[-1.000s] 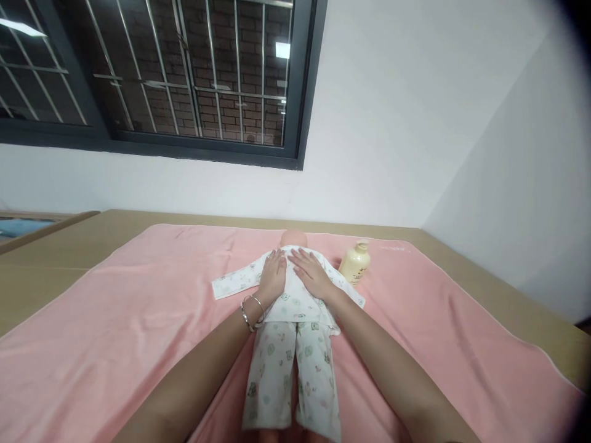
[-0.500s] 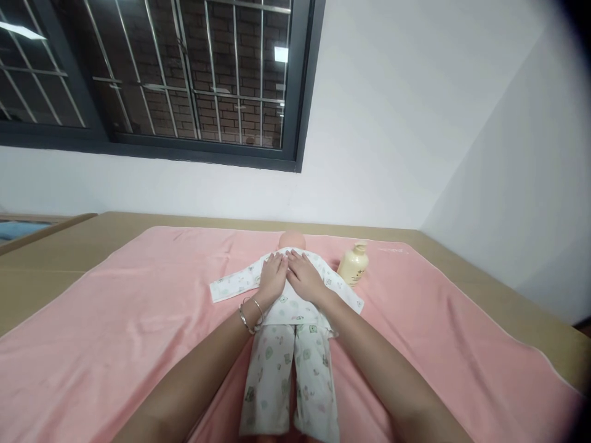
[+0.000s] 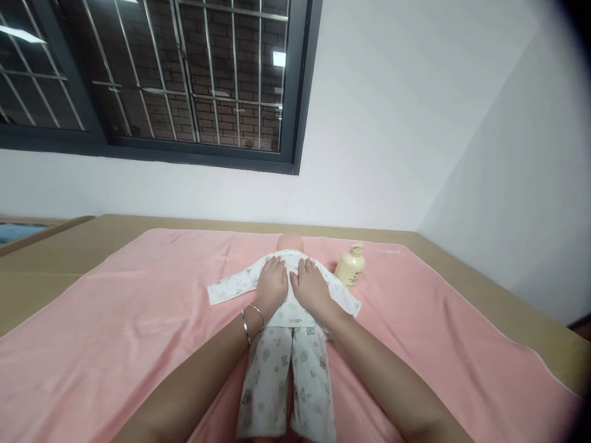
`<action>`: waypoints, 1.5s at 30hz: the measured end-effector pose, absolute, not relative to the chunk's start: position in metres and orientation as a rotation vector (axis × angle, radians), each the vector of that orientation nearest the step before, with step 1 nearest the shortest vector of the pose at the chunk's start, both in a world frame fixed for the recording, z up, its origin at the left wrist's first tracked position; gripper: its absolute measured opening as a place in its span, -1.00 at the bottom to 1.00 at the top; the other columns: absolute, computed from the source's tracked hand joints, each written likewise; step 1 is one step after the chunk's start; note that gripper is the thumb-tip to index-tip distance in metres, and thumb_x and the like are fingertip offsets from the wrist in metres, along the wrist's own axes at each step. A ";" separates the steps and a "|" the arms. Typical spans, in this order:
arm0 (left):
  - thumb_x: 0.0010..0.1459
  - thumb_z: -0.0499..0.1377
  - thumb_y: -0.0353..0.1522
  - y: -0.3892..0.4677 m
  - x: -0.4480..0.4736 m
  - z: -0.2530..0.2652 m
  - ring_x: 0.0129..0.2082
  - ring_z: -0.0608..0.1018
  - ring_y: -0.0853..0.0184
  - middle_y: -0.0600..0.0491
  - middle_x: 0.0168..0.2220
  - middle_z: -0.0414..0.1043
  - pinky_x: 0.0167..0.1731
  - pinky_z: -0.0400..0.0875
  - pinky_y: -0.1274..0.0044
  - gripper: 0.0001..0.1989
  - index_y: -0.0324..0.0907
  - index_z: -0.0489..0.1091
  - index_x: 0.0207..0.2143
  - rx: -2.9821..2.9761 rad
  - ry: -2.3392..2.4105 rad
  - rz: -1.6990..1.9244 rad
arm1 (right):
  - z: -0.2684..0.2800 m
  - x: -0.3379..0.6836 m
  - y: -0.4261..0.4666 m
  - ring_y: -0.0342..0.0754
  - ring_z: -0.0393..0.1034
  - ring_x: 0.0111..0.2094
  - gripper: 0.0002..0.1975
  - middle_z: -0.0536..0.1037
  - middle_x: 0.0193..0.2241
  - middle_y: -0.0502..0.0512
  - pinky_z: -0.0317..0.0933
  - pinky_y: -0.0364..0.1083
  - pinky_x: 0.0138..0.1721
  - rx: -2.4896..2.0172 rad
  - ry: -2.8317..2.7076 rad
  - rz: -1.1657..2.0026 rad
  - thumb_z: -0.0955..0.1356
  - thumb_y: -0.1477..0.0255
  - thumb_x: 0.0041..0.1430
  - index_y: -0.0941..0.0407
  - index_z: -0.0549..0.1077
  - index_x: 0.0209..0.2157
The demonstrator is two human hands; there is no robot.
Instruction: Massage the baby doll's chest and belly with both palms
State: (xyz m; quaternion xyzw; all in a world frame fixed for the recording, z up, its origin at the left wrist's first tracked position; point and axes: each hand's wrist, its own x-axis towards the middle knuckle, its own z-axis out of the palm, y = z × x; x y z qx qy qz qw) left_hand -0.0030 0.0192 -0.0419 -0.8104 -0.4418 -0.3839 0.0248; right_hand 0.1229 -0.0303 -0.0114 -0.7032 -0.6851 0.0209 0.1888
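Note:
A baby doll (image 3: 290,242) lies on a pink sheet (image 3: 152,295), dressed in a white patterned top (image 3: 290,315) and matching trousers (image 3: 311,381). Its arms stretch out to both sides in long sleeves. My left hand (image 3: 272,284) rests flat on the left of the doll's upper body, fingers extended, with silver bangles at the wrist. On the right of the upper body my right hand (image 3: 313,286) lies flat too, its thumb pointing inward. A narrow strip of the top shows between the hands. Neither hand grips anything.
A cream pump bottle (image 3: 349,266) stands on the sheet just beyond the doll's right-side sleeve. The tan padded surface (image 3: 50,255) borders the sheet. Behind are a white wall (image 3: 369,154) and a dark-framed barred window (image 3: 198,80). Something blue (image 3: 21,232) shows at far left.
My hands were together at the middle of the doll's upper body; now they have moved apart, the right hand shifting to the right and slightly toward me.

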 end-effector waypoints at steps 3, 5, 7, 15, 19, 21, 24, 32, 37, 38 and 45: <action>0.27 -0.09 -0.45 0.013 -0.003 -0.035 0.14 0.45 0.09 -0.21 0.02 0.50 0.26 0.17 0.16 -0.62 -0.28 0.46 -0.05 -2.566 -1.192 -1.050 | -0.003 0.117 -0.041 0.25 -0.07 0.37 -0.40 0.05 0.34 0.50 -0.10 0.15 0.30 -1.957 -2.037 0.075 0.10 0.38 0.38 0.39 0.03 0.34; 0.28 -0.10 -0.44 0.012 -0.002 -0.031 0.12 0.46 0.10 -0.19 -0.01 0.51 0.24 0.21 0.17 -0.62 -0.25 0.47 -0.06 -2.585 -1.175 -1.027 | 0.000 0.119 -0.041 0.20 -0.05 0.36 -0.43 0.08 0.33 0.44 -0.12 0.10 0.32 -1.878 -2.102 0.080 0.10 0.46 0.35 0.38 0.09 0.33; 0.28 -0.10 -0.43 0.015 -0.002 -0.030 0.14 0.44 0.11 -0.18 0.03 0.49 0.24 0.21 0.19 -0.61 -0.25 0.46 -0.02 -2.592 -1.229 -1.040 | -0.002 0.125 -0.034 0.12 -0.03 0.36 -0.46 0.13 0.32 0.38 -0.14 0.05 0.34 -1.772 -2.119 0.094 0.10 0.48 0.35 0.36 0.17 0.30; 0.29 0.00 -0.12 0.034 -0.015 -0.027 0.39 0.05 0.03 -0.22 0.38 0.01 0.32 -0.03 0.19 -0.36 -0.30 0.12 0.30 -2.797 -1.541 -0.883 | -0.029 0.160 0.007 0.03 -0.04 0.36 -0.44 0.22 0.30 0.21 -0.17 0.05 0.35 -1.605 -1.894 0.192 0.07 0.23 0.43 0.24 0.21 0.29; 0.27 0.01 -0.03 0.031 -0.016 -0.022 0.40 -0.06 -0.08 -0.30 0.40 -0.13 0.30 -0.04 0.17 -0.22 -0.36 0.01 0.34 -2.792 -1.714 -0.762 | -0.029 0.159 0.007 0.07 -0.08 0.38 -0.42 0.17 0.32 0.25 -0.21 0.07 0.35 -1.668 -1.880 0.178 0.06 0.22 0.43 0.27 0.19 0.29; 0.29 -0.01 -0.04 0.025 -0.014 -0.017 0.39 -0.04 -0.12 -0.34 0.39 -0.11 0.29 -0.04 0.15 -0.24 -0.41 0.01 0.34 -2.738 -1.765 -0.703 | -0.026 0.157 0.004 0.09 -0.07 0.37 -0.43 0.16 0.33 0.26 -0.19 0.08 0.34 -1.714 -1.889 0.162 0.07 0.23 0.43 0.27 0.18 0.29; 0.32 -0.03 -0.15 0.012 -0.009 -0.008 0.36 0.09 -0.10 -0.37 0.33 0.08 0.29 -0.03 0.15 -0.37 -0.44 0.16 0.27 -2.681 -1.673 -0.669 | -0.017 0.150 -0.003 0.12 0.03 0.33 -0.48 0.26 0.27 0.31 -0.10 0.09 0.30 -1.762 -1.908 0.070 0.09 0.29 0.42 0.28 0.25 0.25; 0.22 -0.06 -0.49 -0.001 -0.003 0.010 -0.02 0.54 0.11 -0.18 -0.08 0.55 0.09 0.32 0.31 -0.66 -0.23 0.50 -0.15 -2.746 -1.380 -0.824 | -0.008 0.124 -0.030 0.06 0.38 0.06 -0.64 0.58 -0.04 0.19 0.07 -0.01 0.17 -1.649 -1.957 -0.129 0.15 0.46 0.31 0.11 0.53 -0.06; 0.32 -0.06 -0.24 0.027 -0.014 -0.007 0.32 0.22 0.05 -0.21 0.30 0.19 0.27 0.07 0.21 -0.51 -0.28 0.30 0.19 -2.800 -1.596 -0.833 | -0.015 0.146 -0.010 0.05 0.15 0.27 -0.54 0.36 0.22 0.18 -0.12 0.10 0.30 -1.743 -1.861 0.019 0.11 0.31 0.39 0.13 0.36 0.18; 0.31 -0.04 -0.17 0.032 -0.016 -0.011 0.36 0.15 0.03 -0.23 0.34 0.10 0.28 0.04 0.20 -0.44 -0.30 0.24 0.24 -2.803 -1.672 -0.818 | -0.017 0.151 -0.006 0.07 0.10 0.30 -0.51 0.31 0.25 0.20 -0.20 0.18 0.31 -1.787 -1.850 0.043 0.09 0.27 0.40 0.15 0.32 0.22; 0.32 -0.06 -0.10 0.033 -0.014 -0.023 0.37 0.11 0.01 -0.32 0.34 0.07 0.29 -0.02 0.19 -0.37 -0.35 0.14 0.27 -2.688 -1.750 -0.774 | -0.020 0.156 -0.002 0.12 0.04 0.33 -0.45 0.24 0.28 0.30 -0.34 0.26 0.31 -1.874 -1.886 -0.003 0.03 0.22 0.43 0.21 0.23 0.26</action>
